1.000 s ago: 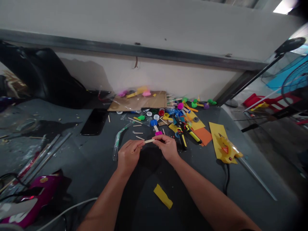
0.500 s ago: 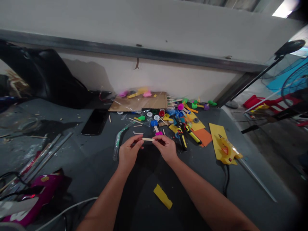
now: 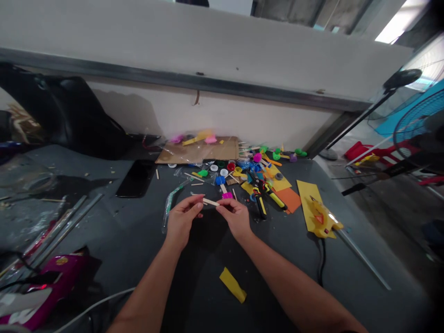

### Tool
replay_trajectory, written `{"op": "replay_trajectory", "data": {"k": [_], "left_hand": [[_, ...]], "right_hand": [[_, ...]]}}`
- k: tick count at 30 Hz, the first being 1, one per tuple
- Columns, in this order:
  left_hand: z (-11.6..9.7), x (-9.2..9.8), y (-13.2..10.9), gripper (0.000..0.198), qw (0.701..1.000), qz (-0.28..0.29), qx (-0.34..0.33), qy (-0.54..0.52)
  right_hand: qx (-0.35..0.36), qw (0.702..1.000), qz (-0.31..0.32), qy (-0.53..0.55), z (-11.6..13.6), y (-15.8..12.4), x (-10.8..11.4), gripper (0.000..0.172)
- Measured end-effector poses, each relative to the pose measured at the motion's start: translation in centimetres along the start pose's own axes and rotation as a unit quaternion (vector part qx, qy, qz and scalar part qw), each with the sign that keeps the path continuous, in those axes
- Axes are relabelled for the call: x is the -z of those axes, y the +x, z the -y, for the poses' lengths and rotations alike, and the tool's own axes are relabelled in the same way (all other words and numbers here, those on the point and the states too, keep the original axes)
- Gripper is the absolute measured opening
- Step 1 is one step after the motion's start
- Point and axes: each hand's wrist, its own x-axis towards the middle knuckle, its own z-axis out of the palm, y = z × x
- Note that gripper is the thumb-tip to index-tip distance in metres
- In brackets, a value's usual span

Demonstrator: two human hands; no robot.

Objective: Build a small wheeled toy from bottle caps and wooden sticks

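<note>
A short pale wooden stick (image 3: 211, 202) spans the gap between my two hands above the dark table. My left hand (image 3: 182, 217) pinches its left end between thumb and fingers. At the other end, my right hand (image 3: 236, 216) holds it the same way. Just beyond my fingers lie a pink piece (image 3: 227, 195) and a blue cap (image 3: 220, 180), with a light stick between them. A yellow strip (image 3: 233, 285) rests on the table between my forearms.
Yellow-handled pliers (image 3: 259, 202), orange paper (image 3: 289, 199) and a yellow glue gun (image 3: 322, 219) lie to the right. A black phone (image 3: 136, 178), clear tubes (image 3: 74, 222) and a magenta device (image 3: 62, 277) are left. Cardboard (image 3: 197, 150) lies behind.
The stick has tilted, its right end now lower, and both hands have shifted slightly left and down in view. The whole scene has shifted a little with the camera.
</note>
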Motion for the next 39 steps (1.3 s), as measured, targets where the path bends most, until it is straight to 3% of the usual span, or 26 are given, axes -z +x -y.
{"op": "replay_trajectory", "data": {"k": [13, 16, 19, 21, 25, 27, 29, 31, 34, 37, 39], "left_hand": [[0.0, -0.1, 0.0, 0.028, 1.000, -0.008, -0.015, 0.011], [-0.2, 0.3, 0.4, 0.029, 0.999, -0.044, -0.027, -0.001], [-0.4, 1.0, 1.0, 0.031, 0.993, -0.107, -0.043, -0.039], [-0.4, 1.3, 1.3, 0.032, 0.985, -0.145, -0.056, -0.070], [-0.3, 1.3, 1.5, 0.034, 0.979, -0.175, -0.060, -0.085], [-0.3, 1.2, 1.4, 0.035, 0.981, -0.171, -0.062, -0.073], [-0.5, 1.1, 1.3, 0.035, 0.982, -0.165, -0.068, -0.066], [-0.7, 1.1, 1.1, 0.035, 0.982, -0.163, -0.070, -0.067], [-1.0, 1.2, 0.8, 0.034, 0.980, -0.169, -0.067, -0.076], [-1.3, 1.2, 0.6, 0.035, 0.980, -0.169, -0.065, -0.078], [-1.3, 1.1, 0.5, 0.037, 0.980, -0.168, -0.067, -0.076]], "right_hand": [[0.023, 0.999, 0.016, -0.032, 0.2, -0.3, -0.3, 0.016], [0.034, 0.999, 0.013, -0.025, 0.4, 0.3, 0.2, 0.026], [0.061, 0.992, -0.056, -0.094, 1.4, 1.4, 1.7, 0.033], [0.078, 0.966, -0.094, -0.229, 2.3, 2.0, 2.8, 0.034], [0.071, 0.850, -0.043, -0.520, 3.6, 2.7, 3.0, 0.044], [0.049, 0.807, -0.011, -0.588, 3.6, 3.0, 2.3, 0.042], [0.021, 0.791, 0.008, -0.611, 3.4, 3.5, 1.6, 0.033], [-0.010, 0.806, 0.015, -0.592, 3.3, 3.9, 1.5, 0.025], [-0.036, 0.861, 0.009, -0.508, 3.6, 3.4, 2.3, 0.024], [-0.041, 0.898, 0.015, -0.438, 4.0, 0.6, 3.8, 0.023], [-0.043, 0.900, 0.025, -0.432, 4.2, -2.3, 4.6, 0.023]]}}
